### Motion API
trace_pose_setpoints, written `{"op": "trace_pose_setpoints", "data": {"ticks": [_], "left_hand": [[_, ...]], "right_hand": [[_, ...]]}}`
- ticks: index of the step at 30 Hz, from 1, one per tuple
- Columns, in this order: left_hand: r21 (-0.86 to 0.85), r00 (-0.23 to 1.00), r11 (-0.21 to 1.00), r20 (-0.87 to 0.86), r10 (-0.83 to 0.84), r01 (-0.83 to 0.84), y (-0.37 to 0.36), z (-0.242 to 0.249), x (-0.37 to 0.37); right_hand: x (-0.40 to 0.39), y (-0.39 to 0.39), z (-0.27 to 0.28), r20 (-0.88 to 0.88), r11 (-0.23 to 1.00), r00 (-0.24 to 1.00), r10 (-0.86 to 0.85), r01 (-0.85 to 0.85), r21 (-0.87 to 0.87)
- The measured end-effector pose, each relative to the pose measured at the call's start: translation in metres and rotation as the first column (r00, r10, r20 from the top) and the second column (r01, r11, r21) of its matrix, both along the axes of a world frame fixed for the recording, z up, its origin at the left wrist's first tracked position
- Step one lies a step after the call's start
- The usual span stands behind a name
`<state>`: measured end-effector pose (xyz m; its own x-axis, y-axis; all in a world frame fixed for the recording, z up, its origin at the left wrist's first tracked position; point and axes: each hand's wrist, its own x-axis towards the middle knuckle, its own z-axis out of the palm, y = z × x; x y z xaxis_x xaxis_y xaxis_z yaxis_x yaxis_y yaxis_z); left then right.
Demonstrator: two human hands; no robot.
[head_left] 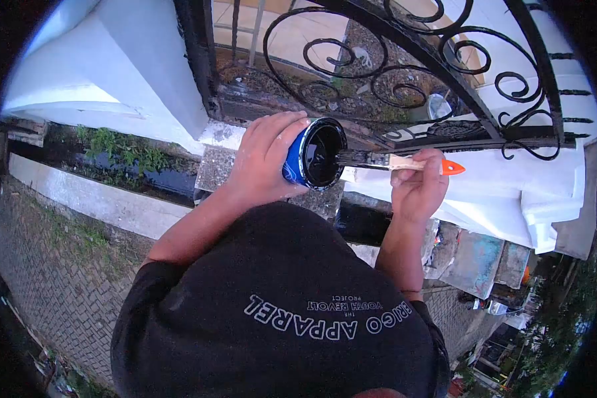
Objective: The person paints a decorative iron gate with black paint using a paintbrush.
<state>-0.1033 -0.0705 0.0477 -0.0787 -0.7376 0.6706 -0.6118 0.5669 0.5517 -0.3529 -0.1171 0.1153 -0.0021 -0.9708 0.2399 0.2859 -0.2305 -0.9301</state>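
Blue paint can (pixel 293 166), near side of scrollwork gate (pixel 198 60); glossy black inside, rim smeared. Left hand (pixel 265 154): fingers wrapped round can. Right hand (pixel 421 184): fingers pinching paintbrush (pixel 404 163), pale handle, orange end, blackened bristles at can's mouth.

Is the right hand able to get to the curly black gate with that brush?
Probably yes. The right hand looks close to the gate, with nothing seen between; the brush just has to leave the can.

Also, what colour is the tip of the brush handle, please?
The tip of the brush handle is bright orange, seen best in the head view.
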Motion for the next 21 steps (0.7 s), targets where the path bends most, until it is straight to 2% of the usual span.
{"op": "trace_pose_setpoints", "data": {"ticks": [1,3,4,6,9,11,13,15,17,18,19,21], "left_hand": [[0.001,1.000,1.000,0.000,0.002,-0.002,-0.001,0.000,0.003],[0.010,0.999,1.000,-0.039,-0.028,0.028,-0.002,0.000,0.012],[0.011,0.999,0.999,-0.033,-0.032,0.032,-0.002,0.001,0.018],[0.061,0.999,0.998,-0.037,-0.032,0.034,-0.003,0.003,0.028],[0.113,0.997,0.992,-0.051,-0.058,0.063,-0.007,0.007,0.046],[0.126,0.996,0.988,-0.025,-0.086,0.089,-0.011,0.008,0.058],[0.145,0.993,0.982,-0.002,-0.121,0.120,-0.014,0.008,0.066],[0.206,0.995,0.974,0.017,-0.103,0.098,-0.017,0.008,0.070],[0.201,0.991,0.972,0.025,-0.128,0.120,-0.022,0.008,0.069],[0.180,0.990,0.975,0.023,-0.138,0.132,-0.024,0.008,0.067],[0.158,0.990,0.978,0.018,-0.140,0.135,-0.025,0.008,0.063],[0.179,0.995,0.978,-0.022,-0.101,0.103,-0.025,0.006,0.043]], "right_hand": [[0.001,0.000,-0.002,0.000,1.000,1.000,0.002,-0.002,0.001],[0.007,0.001,-0.004,0.165,0.989,0.985,0.053,-0.075,0.130],[0.009,0.001,-0.011,0.171,0.989,0.984,0.050,-0.072,0.131],[0.015,0.002,-0.023,0.372,0.967,0.928,0.001,-0.095,0.236],[0.037,0.016,-0.031,0.330,0.961,0.940,-0.092,-0.004,0.278],[0.047,0.024,-0.036,0.361,0.953,0.921,-0.143,0.030,0.301],[0.053,0.029,-0.041,0.267,0.951,0.928,-0.260,0.198,0.236],[0.054,0.035,-0.042,0.266,0.938,0.910,-0.317,0.261,0.226],[0.052,0.042,-0.041,0.292,0.943,0.905,-0.309,0.251,0.219],[0.047,0.043,-0.042,0.390,0.973,0.897,-0.210,0.154,0.170],[0.044,0.045,-0.043,0.390,0.972,0.895,-0.215,0.159,0.171],[0.034,0.038,-0.037,0.229,0.996,0.969,-0.094,0.094,0.010]]}}
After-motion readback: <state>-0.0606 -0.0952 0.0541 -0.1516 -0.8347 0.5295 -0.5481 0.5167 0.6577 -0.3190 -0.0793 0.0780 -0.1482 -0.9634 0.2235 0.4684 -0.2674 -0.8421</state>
